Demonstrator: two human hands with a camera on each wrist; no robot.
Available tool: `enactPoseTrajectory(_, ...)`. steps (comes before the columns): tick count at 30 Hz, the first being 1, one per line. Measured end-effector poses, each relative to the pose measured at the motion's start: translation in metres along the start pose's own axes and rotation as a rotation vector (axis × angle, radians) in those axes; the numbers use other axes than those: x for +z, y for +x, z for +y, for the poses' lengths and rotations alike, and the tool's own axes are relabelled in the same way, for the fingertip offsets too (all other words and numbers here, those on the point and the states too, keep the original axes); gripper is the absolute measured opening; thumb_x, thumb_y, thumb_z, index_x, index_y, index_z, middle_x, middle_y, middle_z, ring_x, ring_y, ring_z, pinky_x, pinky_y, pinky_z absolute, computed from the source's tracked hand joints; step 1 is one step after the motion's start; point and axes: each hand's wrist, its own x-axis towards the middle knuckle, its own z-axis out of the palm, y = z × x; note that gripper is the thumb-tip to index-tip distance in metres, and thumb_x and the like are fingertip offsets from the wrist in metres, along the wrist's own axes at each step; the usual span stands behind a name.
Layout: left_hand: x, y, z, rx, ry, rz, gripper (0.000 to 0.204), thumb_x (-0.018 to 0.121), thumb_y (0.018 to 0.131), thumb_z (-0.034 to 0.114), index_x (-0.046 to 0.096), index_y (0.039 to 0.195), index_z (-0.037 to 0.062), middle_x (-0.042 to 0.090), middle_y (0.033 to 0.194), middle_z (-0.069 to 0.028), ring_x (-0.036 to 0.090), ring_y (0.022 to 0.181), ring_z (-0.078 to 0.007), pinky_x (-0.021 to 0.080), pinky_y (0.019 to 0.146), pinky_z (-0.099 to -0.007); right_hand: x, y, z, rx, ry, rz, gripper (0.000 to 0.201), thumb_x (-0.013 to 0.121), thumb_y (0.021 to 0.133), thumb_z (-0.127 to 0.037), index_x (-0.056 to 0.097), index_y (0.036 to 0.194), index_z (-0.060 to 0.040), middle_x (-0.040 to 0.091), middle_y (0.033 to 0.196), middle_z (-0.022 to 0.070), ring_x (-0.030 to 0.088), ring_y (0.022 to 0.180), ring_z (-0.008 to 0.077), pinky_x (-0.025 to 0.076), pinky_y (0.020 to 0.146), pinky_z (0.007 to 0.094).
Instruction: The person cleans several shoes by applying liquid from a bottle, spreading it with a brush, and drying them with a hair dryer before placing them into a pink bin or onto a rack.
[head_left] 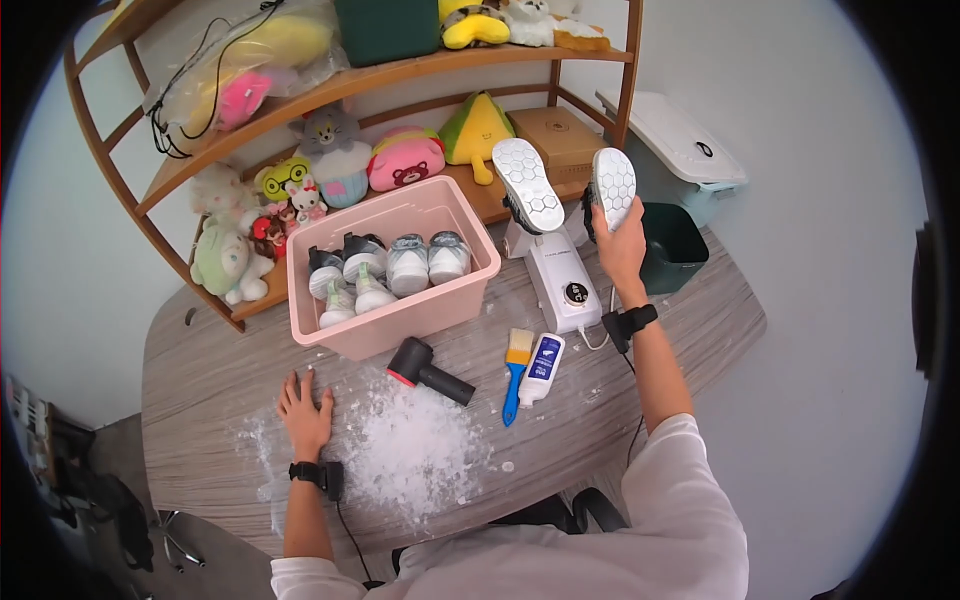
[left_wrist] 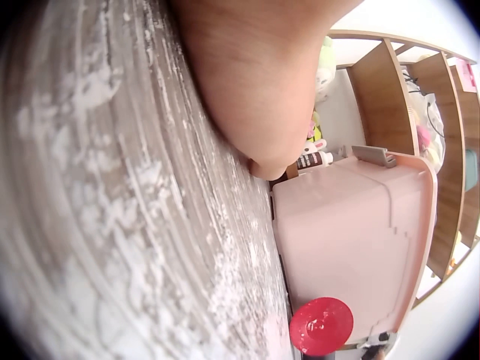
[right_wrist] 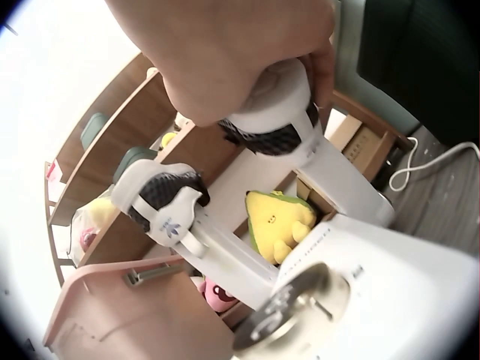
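Note:
My right hand grips a white-soled shoe, sole up, on one arm of a white shoe dryer. In the right wrist view, fingers wrap this shoe, whose side shows black mesh. Its mate sits sole up on the dryer's other arm. My left hand rests on the tabletop with fingers spread, left of a patch of white powder. Close by lies a black handheld blower with a red end.
A pink bin holding several shoes stands behind the blower. A blue-handled brush and a white bottle lie in front of the dryer. To its right is a dark green bin. A wooden shelf with plush toys lines the back.

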Motion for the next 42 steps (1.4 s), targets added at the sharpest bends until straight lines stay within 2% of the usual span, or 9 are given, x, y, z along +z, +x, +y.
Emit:
enactPoseTrajectory(4, -0.002, 0.001, 0.002, 0.003, -0.041, 0.025, 0.054, 0.061, 0.094, 0.040, 0.053, 0.141, 0.0153, 0.042, 0.152, -0.0178, 0.034, 0.142, -0.0380, 0.022, 0.117, -0.0517, 0.004, -0.009, -0.004, 0.029, 0.025, 0.018, 0.077, 0.069, 0.090, -0.046, 0.038, 0.141, 0.0027, 0.061, 0.118, 0.0325, 0.061, 0.109, 0.0470, 0.049, 0.091, 0.0518)
enactPoseTrajectory(12, -0.002, 0.007, -0.009, -0.095, -0.239, 0.023, 0.049, 0.067, 0.090, 0.036, 0.061, 0.132, 0.0121, 0.043, 0.150, -0.0186, 0.035, 0.142, -0.0384, 0.022, 0.117, -0.0524, -0.015, -0.038, -0.001, 0.233, 0.128, -0.200, 0.072, 0.069, 0.090, -0.046, 0.042, 0.139, 0.0002, 0.064, 0.121, 0.0277, 0.061, 0.115, 0.0435, 0.048, 0.094, 0.0481)
enactPoseTrajectory(16, 0.007, 0.027, -0.011, -0.180, -0.542, 0.052, 0.036, 0.067, 0.090, 0.022, 0.066, 0.122, 0.0062, 0.058, 0.133, -0.0173, 0.052, 0.126, -0.0328, 0.039, 0.107, -0.0452, -0.029, -0.061, 0.008, 0.249, -0.004, -0.308, 0.069, 0.070, 0.089, -0.045, 0.046, 0.136, 0.0002, 0.066, 0.112, 0.0238, 0.065, 0.107, 0.0403, 0.050, 0.089, 0.0474)
enactPoseTrajectory(21, -0.001, 0.048, 0.013, -0.255, -1.092, 0.011, 0.026, 0.059, 0.096, 0.008, 0.065, 0.118, -0.0021, 0.069, 0.111, -0.0114, 0.064, 0.106, -0.0207, 0.050, 0.095, -0.0341, -0.046, -0.073, -0.032, 0.040, -0.072, -0.091, 0.050, 0.072, 0.090, -0.026, 0.054, 0.128, 0.0010, 0.064, 0.107, 0.0192, 0.065, 0.093, 0.0330, 0.052, 0.081, 0.0415)
enactPoseTrajectory(23, 0.016, 0.054, 0.014, -0.265, -1.412, -0.008, 0.022, 0.055, 0.097, 0.005, 0.065, 0.115, -0.0029, 0.070, 0.106, -0.0115, 0.066, 0.096, -0.0177, 0.052, 0.090, -0.0311, -0.049, -0.061, -0.068, -0.171, 0.037, -0.025, 0.045, 0.072, 0.089, -0.020, 0.056, 0.125, 0.0020, 0.064, 0.107, 0.0178, 0.064, 0.089, 0.0296, 0.052, 0.079, 0.0394)
enactPoseTrajectory(27, 0.029, 0.050, 0.018, -0.202, -1.339, 0.065, 0.020, 0.054, 0.097, 0.005, 0.065, 0.112, -0.0029, 0.070, 0.099, -0.0122, 0.067, 0.086, -0.0170, 0.053, 0.085, -0.0297, -0.030, -0.028, -0.127, -0.324, 0.073, -0.046, 0.056, 0.075, 0.088, -0.030, 0.055, 0.125, 0.0065, 0.061, 0.119, 0.0239, 0.060, 0.106, 0.0382, 0.050, 0.091, 0.0447)
enactPoseTrajectory(32, 0.023, 0.046, 0.018, -0.222, -1.427, 0.134, 0.019, 0.052, 0.096, 0.000, 0.064, 0.111, -0.0048, 0.069, 0.092, -0.0111, 0.065, 0.080, -0.0160, 0.054, 0.078, -0.0285, 0.012, -0.010, -0.144, -0.283, -0.073, -0.004, 0.070, 0.073, 0.086, -0.046, 0.054, 0.127, 0.0065, 0.060, 0.122, 0.0279, 0.058, 0.113, 0.0425, 0.048, 0.095, 0.0473)
enactPoseTrajectory(34, 0.020, 0.045, 0.018, -0.223, -1.442, 0.134, 0.019, 0.052, 0.097, 0.000, 0.064, 0.111, -0.0048, 0.069, 0.092, -0.0111, 0.065, 0.080, -0.0159, 0.054, 0.078, -0.0285, 0.022, -0.014, -0.139, 0.005, -0.046, -0.228, 0.068, 0.073, 0.086, -0.047, 0.054, 0.127, 0.0040, 0.060, 0.121, 0.0266, 0.060, 0.110, 0.0433, 0.050, 0.092, 0.0484)
enactPoseTrajectory(42, 0.030, 0.047, 0.014, -0.187, -1.444, 0.107, 0.020, 0.052, 0.099, 0.004, 0.065, 0.112, -0.0035, 0.069, 0.092, -0.0103, 0.065, 0.080, -0.0155, 0.054, 0.078, -0.0289, 0.044, -0.063, -0.103, -0.246, 0.109, 0.113, 0.063, 0.073, 0.088, -0.035, 0.048, 0.133, 0.0024, 0.057, 0.118, 0.0250, 0.059, 0.106, 0.0447, 0.049, 0.088, 0.0490)
